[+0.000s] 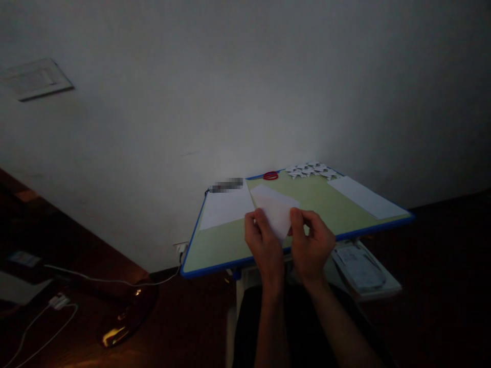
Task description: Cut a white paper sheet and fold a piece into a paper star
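Note:
Both hands pinch a small white sheet of paper (275,207) above the near part of the green table. My left hand (264,237) is closed on its lower left edge, thumb on top. At the right edge, my right hand (310,237) grips it between thumb and curled fingers. The paper is tilted, and its lower part is partly covered by the hands. Beyond it lie red-handled scissors (270,175) at the far edge. Several folded white paper pieces (310,169) sit close together at the back right.
White paper (226,207) lies on the table's left, a blurred-out item (226,185) at its far end. Another white sheet (368,197) is at the right. The blue-rimmed table (215,253) stands against a wall. A white cable (126,281) runs to a socket at left.

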A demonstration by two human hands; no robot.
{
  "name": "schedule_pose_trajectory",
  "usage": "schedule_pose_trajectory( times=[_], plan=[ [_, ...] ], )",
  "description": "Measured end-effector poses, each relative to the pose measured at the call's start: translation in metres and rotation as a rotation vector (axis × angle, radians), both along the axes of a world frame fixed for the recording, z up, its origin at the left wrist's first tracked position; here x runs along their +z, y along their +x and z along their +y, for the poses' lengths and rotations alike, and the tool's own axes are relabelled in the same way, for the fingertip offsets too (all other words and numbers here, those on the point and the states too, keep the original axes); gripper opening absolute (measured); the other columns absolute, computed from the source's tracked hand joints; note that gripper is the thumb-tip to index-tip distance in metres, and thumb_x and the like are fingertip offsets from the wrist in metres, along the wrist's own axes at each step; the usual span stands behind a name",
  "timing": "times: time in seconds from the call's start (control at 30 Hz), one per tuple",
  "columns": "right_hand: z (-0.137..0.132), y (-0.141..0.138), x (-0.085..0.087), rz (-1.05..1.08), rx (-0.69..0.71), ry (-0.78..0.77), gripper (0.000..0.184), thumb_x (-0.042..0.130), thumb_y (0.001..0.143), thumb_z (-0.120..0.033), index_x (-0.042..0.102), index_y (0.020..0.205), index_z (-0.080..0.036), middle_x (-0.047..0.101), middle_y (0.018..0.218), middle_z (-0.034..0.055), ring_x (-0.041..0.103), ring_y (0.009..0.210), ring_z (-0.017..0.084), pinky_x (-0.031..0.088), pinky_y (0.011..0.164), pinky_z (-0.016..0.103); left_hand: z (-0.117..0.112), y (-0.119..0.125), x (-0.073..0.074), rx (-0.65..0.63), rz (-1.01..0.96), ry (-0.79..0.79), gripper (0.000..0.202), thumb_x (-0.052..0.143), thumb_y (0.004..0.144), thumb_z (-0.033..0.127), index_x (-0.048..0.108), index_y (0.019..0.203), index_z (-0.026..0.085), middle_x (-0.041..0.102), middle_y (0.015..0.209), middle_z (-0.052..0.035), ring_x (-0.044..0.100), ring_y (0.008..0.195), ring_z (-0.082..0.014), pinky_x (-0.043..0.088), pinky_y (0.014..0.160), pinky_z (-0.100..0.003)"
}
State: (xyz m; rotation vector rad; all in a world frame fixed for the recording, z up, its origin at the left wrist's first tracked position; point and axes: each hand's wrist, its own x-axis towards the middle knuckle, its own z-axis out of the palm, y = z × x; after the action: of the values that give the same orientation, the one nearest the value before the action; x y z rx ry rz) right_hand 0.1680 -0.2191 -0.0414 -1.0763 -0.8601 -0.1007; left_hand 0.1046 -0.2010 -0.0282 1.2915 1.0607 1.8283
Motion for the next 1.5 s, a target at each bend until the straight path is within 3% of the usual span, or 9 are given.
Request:
schedule_pose_trajectory(
  times=[0.2,0.43,0.63,0.97,1.13,1.3,1.5],
  plan=[
    [0.0,0.002,-0.001,0.075,0.024,-0.017,0.032,0.066,0.1,-0.041,0.068,0.076,-0.019,0.063,0.057,-0.0052,0.057,0.052,0.013,0.045,0.058,0.026,0.0,-0.001,0.001,-0.072,-0.07,-0.028,0.045,0.058,0.098,0.067,0.054,0.101,0.022,0.05,0.066,0.0065,0.046,0.052,-0.0113,0.03,0.046,-0.021],
    [0.004,0.008,-0.001,-0.032,0.159,-0.015,0.031,0.065,0.1,-0.036,0.065,0.074,-0.021,0.061,0.06,-0.0051,0.057,0.056,0.013,0.045,0.059,0.026,0.003,-0.014,0.004,0.117,0.012,0.084,0.042,0.052,0.106,0.052,0.054,0.078,0.02,0.049,0.071,0.0031,0.046,0.066,-0.0132,0.038,0.058,-0.023],
    [0.0,0.004,0.002,-0.202,0.23,-0.019,0.033,0.062,0.102,-0.03,0.062,0.071,-0.021,0.059,0.058,-0.0058,0.057,0.054,0.012,0.044,0.06,0.025,0.005,-0.019,0.007,0.263,0.031,0.095,0.039,0.053,0.104,0.052,0.055,0.081,0.02,0.055,0.074,0.0014,0.052,0.07,-0.0152,0.043,0.062,-0.025],
    [0.0,0.002,-0.001,-0.276,0.212,0.017,0.027,0.063,0.102,-0.026,0.063,0.075,-0.02,0.059,0.061,-0.0056,0.057,0.054,0.011,0.043,0.057,0.024,0.005,-0.023,0.005,0.096,-0.123,-0.037,0.038,0.057,0.101,0.059,0.054,0.092,0.022,0.052,0.064,0.0057,0.048,0.053,-0.0113,0.034,0.047,-0.019],
    [-0.001,0.0,0.0,-0.282,0.256,0.017,0.027,0.063,0.102,-0.028,0.063,0.076,-0.021,0.059,0.062,-0.0058,0.058,0.054,0.011,0.044,0.058,0.024,0.004,-0.03,0.011,0.139,-0.117,0.032,0.036,0.057,0.103,0.051,0.052,0.083,0.021,0.046,0.069,0.0052,0.045,0.062,-0.0115,0.037,0.054,-0.02],
    [-0.002,0.002,0.003,-0.311,0.282,-0.015,0.031,0.06,0.103,-0.032,0.063,0.074,-0.022,0.061,0.061,-0.0051,0.057,0.054,0.012,0.045,0.059,0.026,0.009,-0.039,0.011,0.084,-0.217,0.013,0.025,0.063,0.096,0.039,0.055,0.08,0.021,0.045,0.073,0.0046,0.04,0.064,-0.0117,0.033,0.055,-0.021],
    [-0.001,0.005,0.002,-0.38,0.309,-0.009,0.03,0.06,0.103,-0.031,0.064,0.074,-0.022,0.063,0.063,-0.0045,0.056,0.056,0.012,0.046,0.06,0.025,0.007,-0.04,0.012,0.238,-0.204,-0.011,0.017,0.059,0.093,0.031,0.055,0.079,0.021,0.043,0.074,0.0039,0.04,0.068,-0.0139,0.033,0.058,-0.023]
  ],
)
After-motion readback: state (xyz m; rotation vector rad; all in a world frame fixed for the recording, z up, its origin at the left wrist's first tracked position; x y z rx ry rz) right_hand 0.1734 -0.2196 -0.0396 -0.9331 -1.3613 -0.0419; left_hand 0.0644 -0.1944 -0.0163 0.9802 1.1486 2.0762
